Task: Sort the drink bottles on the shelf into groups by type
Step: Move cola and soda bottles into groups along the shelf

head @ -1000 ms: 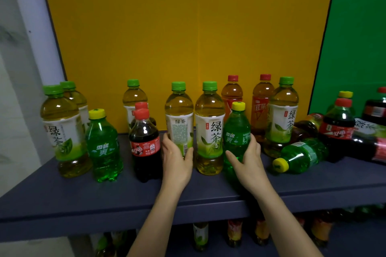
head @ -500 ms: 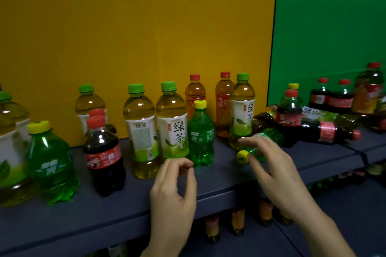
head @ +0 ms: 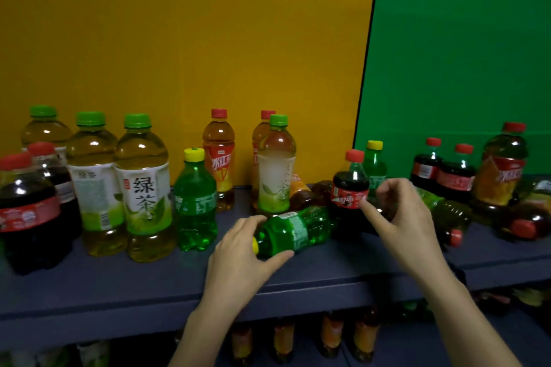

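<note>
- Our left hand (head: 238,250) wraps the cap end of the lying green soda bottle (head: 298,231), which rests on its side at the shelf (head: 119,286) front.
- Our right hand (head: 402,217), at three o'clock, has curled fingers with the index tip at an upright cola bottle (head: 348,188). We cannot tell whether it grips.
- At nine o'clock the green tea bottles (head: 146,188) stand grouped, and an upright green soda bottle (head: 195,202) stands beside them.
- We judge the sorting partial: the red tea bottles (head: 219,158) at twelve o'clock stand mixed with a green tea, and the toppled bottles (head: 447,211) at three o'clock remain unsorted.
- The shelf is dark blue-grey. A yellow panel (head: 193,39) stands behind it, a green panel (head: 462,53) is at two o'clock, and the lower-tier bottles (head: 331,334) are at six o'clock.
</note>
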### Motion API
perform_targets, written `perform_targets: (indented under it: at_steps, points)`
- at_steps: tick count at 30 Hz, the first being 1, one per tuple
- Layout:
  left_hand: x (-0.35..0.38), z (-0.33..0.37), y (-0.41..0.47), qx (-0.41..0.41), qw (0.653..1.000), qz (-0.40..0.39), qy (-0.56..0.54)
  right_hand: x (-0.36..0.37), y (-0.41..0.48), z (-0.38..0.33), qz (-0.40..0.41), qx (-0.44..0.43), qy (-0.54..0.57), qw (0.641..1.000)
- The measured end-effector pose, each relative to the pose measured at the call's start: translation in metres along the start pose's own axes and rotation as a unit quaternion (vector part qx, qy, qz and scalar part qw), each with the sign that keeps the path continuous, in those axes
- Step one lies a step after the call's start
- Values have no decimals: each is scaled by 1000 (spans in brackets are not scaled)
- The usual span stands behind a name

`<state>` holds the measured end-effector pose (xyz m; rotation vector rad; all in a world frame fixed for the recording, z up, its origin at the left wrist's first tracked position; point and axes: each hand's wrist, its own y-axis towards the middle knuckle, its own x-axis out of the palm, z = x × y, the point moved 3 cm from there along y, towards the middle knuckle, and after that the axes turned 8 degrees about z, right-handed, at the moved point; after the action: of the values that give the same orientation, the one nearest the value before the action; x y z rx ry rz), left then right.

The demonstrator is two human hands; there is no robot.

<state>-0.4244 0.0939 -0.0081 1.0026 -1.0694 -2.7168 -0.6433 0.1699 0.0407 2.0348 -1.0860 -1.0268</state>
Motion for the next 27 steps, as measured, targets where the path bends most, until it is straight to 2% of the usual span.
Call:
perform_targets:
  at_steps: [3,7,10,14,19,21,24,27]
  points:
    - [6,1,9,-58,997,3,-48,2,19,21,-39,38,11,998]
    - [11,-6,10,-126,987,-36,-97,4,27,46,-101,45,0,994]
    - [12,-8,11,-135,982,-34,-124,-3,28,67,-134,36,-52,989]
    - [13,-11,10,-149,977,-24,-152,-27,27,91,-140,0,-181,974]
    - [7,-9,4,-123,975,19,-184,-57,27,122,-228,45,-229,945]
    - [2,-6,2,-106,973,40,-203,-63,25,131,-240,49,-215,945]
    - [-3,-1,2,-93,960,74,-253,-66,21,136,-206,46,-115,971]
    - [-4,1,4,-99,922,96,-361,-70,18,132,-136,58,18,989]
